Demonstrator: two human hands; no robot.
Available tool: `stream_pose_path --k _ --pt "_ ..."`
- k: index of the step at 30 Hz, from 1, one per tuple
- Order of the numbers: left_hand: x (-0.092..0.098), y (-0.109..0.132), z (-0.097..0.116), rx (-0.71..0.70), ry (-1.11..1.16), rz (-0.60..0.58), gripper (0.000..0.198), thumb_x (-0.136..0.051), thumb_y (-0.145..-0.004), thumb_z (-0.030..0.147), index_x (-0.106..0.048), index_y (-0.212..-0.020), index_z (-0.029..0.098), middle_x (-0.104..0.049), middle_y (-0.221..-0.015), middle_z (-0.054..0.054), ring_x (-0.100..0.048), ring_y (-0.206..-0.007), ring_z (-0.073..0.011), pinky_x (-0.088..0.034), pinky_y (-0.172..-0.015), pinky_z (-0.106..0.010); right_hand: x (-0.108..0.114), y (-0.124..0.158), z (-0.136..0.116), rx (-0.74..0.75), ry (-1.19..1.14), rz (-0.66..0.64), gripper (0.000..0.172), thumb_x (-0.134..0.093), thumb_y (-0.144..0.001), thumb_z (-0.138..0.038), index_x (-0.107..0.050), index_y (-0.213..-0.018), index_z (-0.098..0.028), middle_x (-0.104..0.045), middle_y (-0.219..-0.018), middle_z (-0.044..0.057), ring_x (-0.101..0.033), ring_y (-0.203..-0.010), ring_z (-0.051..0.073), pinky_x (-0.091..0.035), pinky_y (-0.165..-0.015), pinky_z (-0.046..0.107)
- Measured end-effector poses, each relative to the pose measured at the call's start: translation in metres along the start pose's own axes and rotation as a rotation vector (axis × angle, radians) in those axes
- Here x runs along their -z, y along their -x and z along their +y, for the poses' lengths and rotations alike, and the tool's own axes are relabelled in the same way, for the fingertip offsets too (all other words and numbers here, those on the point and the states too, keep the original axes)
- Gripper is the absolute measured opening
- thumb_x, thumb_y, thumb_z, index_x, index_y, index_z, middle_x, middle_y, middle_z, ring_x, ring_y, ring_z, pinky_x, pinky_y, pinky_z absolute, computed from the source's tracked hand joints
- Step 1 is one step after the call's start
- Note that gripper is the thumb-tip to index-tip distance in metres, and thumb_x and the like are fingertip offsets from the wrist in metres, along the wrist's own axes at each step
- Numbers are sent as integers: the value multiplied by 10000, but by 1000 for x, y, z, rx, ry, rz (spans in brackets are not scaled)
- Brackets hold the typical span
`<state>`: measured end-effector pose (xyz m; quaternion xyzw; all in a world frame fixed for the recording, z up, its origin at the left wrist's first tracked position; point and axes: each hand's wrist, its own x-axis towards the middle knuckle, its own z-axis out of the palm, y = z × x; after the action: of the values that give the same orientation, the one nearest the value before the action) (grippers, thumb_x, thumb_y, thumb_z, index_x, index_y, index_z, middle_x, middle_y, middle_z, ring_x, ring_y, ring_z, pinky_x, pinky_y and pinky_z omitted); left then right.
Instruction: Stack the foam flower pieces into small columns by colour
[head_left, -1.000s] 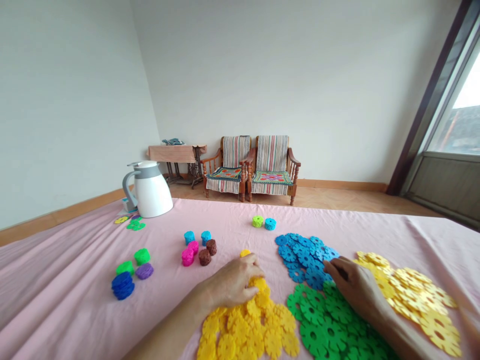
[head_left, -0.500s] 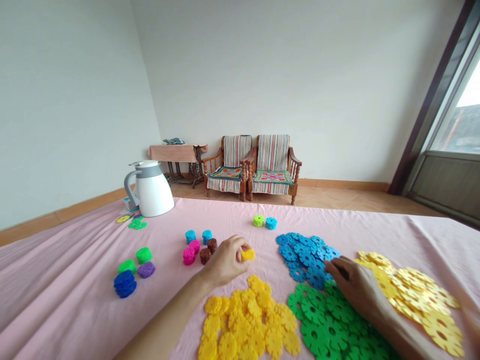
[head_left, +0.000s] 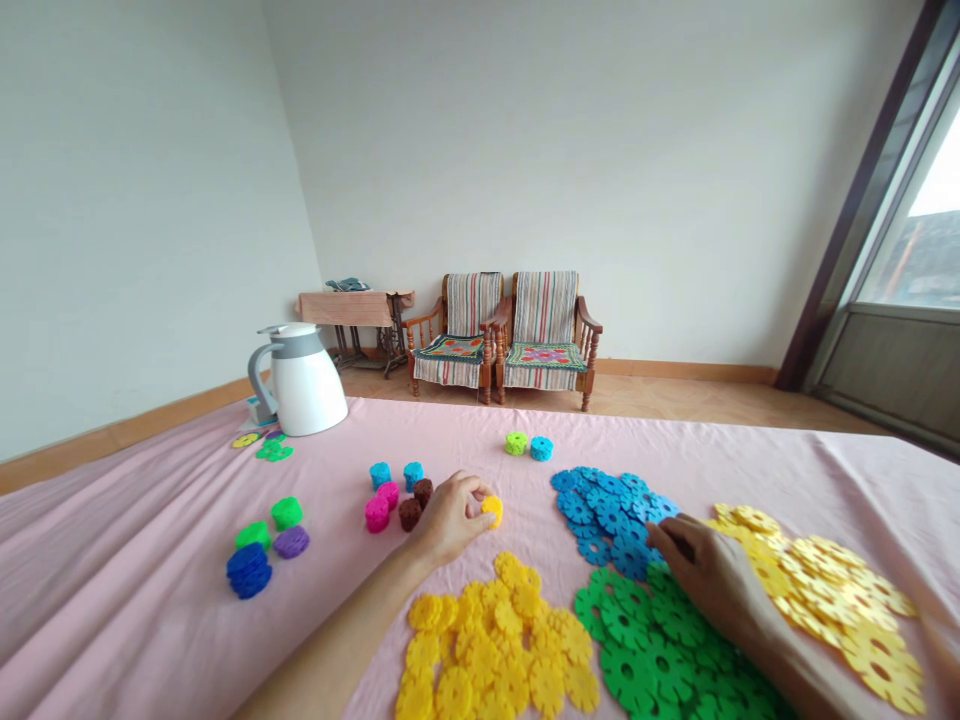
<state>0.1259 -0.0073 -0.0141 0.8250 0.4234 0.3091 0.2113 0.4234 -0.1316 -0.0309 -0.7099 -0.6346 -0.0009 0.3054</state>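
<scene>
my left hand, clamped on one yellow disc stack; my right hand, grip unclear, beside blue notched discs.

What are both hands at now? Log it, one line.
left hand: grips small yellow stack | right hand: fingertips at blue discs | white jug: on pink cloth

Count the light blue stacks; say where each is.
3: one light blue stack beside the lime stack, a second behind the pink stacks, a third behind the brown stacks; the left hand might hide more.
</scene>
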Motion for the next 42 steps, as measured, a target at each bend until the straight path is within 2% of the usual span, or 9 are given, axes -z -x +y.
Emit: stream_pose_path --k 8,11,14,18,22,25,28,34,42 --pt "0 0 -2 6 -2 -13 217 -606 -636 157 -635 -850 163 -578 -869 -19 -530 -644 -117 -434 -632 -240 0 0 0 6 -3 -17 481 -308 -861 -496 -618 -664 -186 -593 -608 22 -510 -539 137 -350 -547 263" --pt "4 1 3 7 -2 27 248 -609 -640 158 -633 -886 167 -581 -893 -25 -530 -652 -119 -434 -623 -237 0 0 1 11 -4 -11 478 -311 -861 -494 -621 -666 -186 -594 -607 22 -507 -533 136 -349 -545 262" --pt "12 4 14 -39 8 45 163 -586 -689 177 -628 -846 165 -581 -834 -15 -513 -629 -109 -422 -603 -222 0 1 1 6 -12 -8 466 -323 -858 -490 -618 -663 -186 -584 -596 16 -494 -515 128 -346 -540 260" --pt "22 12 30 -173 36 -160 68 -562 -716 153 -627 -729 163 -557 -727 11 -488 -582 -86 -383 -556 -192 0 1 1 5 -16 -9 471 -324 -857 -499 -615 -660 -186 -579 -595 10 -491 -517 126 -343 -541 258" --pt "24 20 39 -267 0 -380 172 -590 -669 115 -664 -806 187 -535 -760 17 -481 -579 -78 -375 -553 -184 0 1 1 -8 -10 -18 478 -316 -858 -502 -617 -662 -187 -581 -605 10 -499 -529 129 -345 -547 260" --pt "23 24 43 -300 -76 -434 295 -588 -646 92 -674 -897 220 -537 -812 7 -507 -664 -103 -397 -628 -195 1 1 0 -9 -7 -25 477 -316 -860 -498 -621 -665 -187 -585 -607 10 -503 -531 130 -346 -546 259" --pt "20 25 47 -307 -124 -466 276 -606 -664 148 -672 -921 222 -543 -845 -7 -516 -718 -127 -404 -659 -206 1 1 -1 0 -5 -21 471 -322 -861 -489 -622 -661 -186 -588 -604 10 -501 -529 129 -345 -544 258" --pt "11 25 47 -274 -173 -467 241 -604 -647 164 -649 -880 203 -547 -859 -10 -520 -711 -131 -418 -677 -211 1 0 0 0 -9 -29 474 -315 -863 -494 -606 -653 -184 -580 -602 14 -490 -525 126 -340 -545 261" --pt "5 28 45 -338 -275 -409 160 -558 -646 155 -613 -791 192 -567 -826 -17 -544 -747 -150 -418 -674 -222 0 0 0 -25 -17 -43 467 -314 -855 -504 -595 -652 -190 -572 -614 10 -497 -548 133 -344 -563 265"
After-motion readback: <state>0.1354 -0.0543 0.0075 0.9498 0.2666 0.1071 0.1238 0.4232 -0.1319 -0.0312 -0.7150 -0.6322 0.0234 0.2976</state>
